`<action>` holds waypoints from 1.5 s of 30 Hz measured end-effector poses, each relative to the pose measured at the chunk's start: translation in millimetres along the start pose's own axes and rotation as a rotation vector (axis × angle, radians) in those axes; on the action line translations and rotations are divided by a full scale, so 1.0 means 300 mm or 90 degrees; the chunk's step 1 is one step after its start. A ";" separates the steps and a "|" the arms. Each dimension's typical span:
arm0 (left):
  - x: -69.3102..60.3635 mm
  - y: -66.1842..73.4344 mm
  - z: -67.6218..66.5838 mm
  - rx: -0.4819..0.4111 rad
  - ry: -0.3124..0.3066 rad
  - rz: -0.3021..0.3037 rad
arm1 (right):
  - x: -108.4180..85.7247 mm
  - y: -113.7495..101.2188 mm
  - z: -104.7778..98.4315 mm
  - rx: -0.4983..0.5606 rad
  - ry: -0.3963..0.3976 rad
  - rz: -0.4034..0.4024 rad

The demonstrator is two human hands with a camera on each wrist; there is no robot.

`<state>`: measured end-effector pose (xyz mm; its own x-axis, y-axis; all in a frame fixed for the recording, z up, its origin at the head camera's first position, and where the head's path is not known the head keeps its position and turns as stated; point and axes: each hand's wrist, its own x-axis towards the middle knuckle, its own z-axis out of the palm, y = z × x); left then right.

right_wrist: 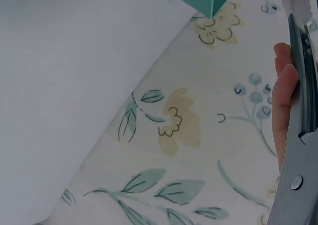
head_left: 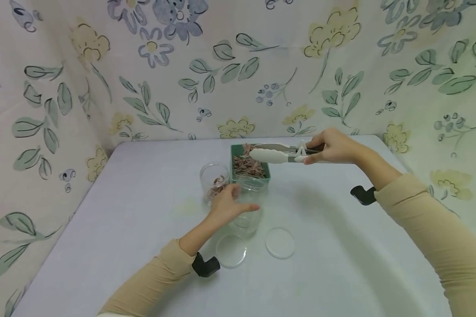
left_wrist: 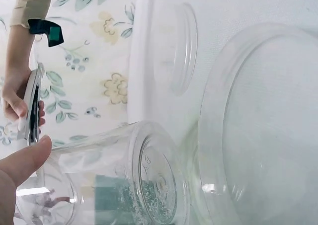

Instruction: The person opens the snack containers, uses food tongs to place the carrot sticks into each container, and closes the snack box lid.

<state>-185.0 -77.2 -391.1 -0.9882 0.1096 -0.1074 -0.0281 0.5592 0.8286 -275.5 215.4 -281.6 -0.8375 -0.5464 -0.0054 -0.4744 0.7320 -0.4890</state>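
My right hand (head_left: 333, 146) grips a pair of metal tongs (head_left: 297, 152) with white tips, held above a green box (head_left: 267, 175) filled with brownish shredded pieces (head_left: 247, 168). Some shreds rise beside the tongs' tips; whether they are pinched is unclear. With thumb and fingers spread round it, my left hand (head_left: 227, 206) holds a clear plastic jar (head_left: 252, 185) in front of the box. In the left wrist view the jar (left_wrist: 164, 170) shows fine crumbs near its base. Another clear jar (head_left: 208, 172), partly behind the left hand, contains some brownish pieces.
Two round clear lids, a left lid (head_left: 231, 251) and a right lid (head_left: 280, 243), lie on the white table (head_left: 333, 273) nearer to me. A flower-patterned curtain (head_left: 277, 66) hangs behind the table and along its sides.
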 end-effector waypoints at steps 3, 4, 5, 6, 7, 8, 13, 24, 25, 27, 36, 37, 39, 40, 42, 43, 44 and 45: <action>0.004 -0.003 -0.001 -0.006 0.009 -0.002 | -0.028 0.000 0.003 0.021 -0.005 -0.019; 0.005 -0.003 -0.002 -0.006 0.012 -0.003 | -0.035 0.000 0.006 0.026 -0.007 -0.026; 0.006 -0.003 -0.002 -0.007 0.014 -0.005 | -0.041 -0.001 0.010 0.032 -0.009 -0.032; 0.007 -0.003 -0.002 -0.007 0.016 -0.008 | -0.045 -0.001 0.015 0.040 -0.013 -0.034; 0.006 -0.003 -0.003 -0.008 0.017 -0.008 | -0.049 -0.003 0.021 0.047 -0.015 -0.035; 0.007 -0.004 -0.002 -0.012 0.017 -0.008 | -0.052 -0.004 0.028 0.057 -0.018 -0.034; 0.011 -0.012 0.004 -0.039 0.021 0.002 | -0.064 -0.011 0.064 0.115 -0.030 -0.013; 0.014 -0.012 0.014 -0.064 0.032 0.003 | -0.085 0.002 0.095 0.181 -0.029 -0.003; 0.014 -0.013 0.014 -0.067 0.032 0.006 | -0.088 0.003 0.096 0.192 -0.031 0.000; 0.015 -0.013 0.015 -0.077 0.034 0.011 | -0.091 0.005 0.099 0.208 -0.037 0.006; 0.012 -0.016 0.017 -0.118 0.036 0.035 | -0.102 0.034 0.111 0.205 -0.046 0.029; 0.012 -0.017 0.017 -0.118 0.034 0.035 | -0.104 0.037 0.112 0.194 -0.046 0.026; 0.013 -0.018 0.018 -0.118 0.032 0.035 | -0.106 0.040 0.112 0.172 -0.046 0.019; 0.013 -0.019 0.019 -0.118 0.031 0.037 | -0.107 0.041 0.111 0.161 -0.047 0.014; 0.013 -0.017 0.019 -0.119 0.029 0.040 | -0.107 0.039 0.105 0.139 -0.048 0.007; 0.012 -0.015 0.019 -0.117 0.028 0.042 | -0.107 0.036 0.100 0.126 -0.049 0.003; 0.011 -0.014 0.020 -0.114 0.028 0.043 | -0.107 0.032 0.095 0.115 -0.051 0.000; 0.011 -0.013 0.021 -0.111 0.028 0.043 | -0.108 0.028 0.089 0.104 -0.052 -0.003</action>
<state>-187.1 -74.0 -398.1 -0.9942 0.1039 -0.0273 0.0166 0.4004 0.9162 -245.2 228.4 -308.9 -0.8071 -0.5861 -0.0710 -0.4226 0.6575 -0.6238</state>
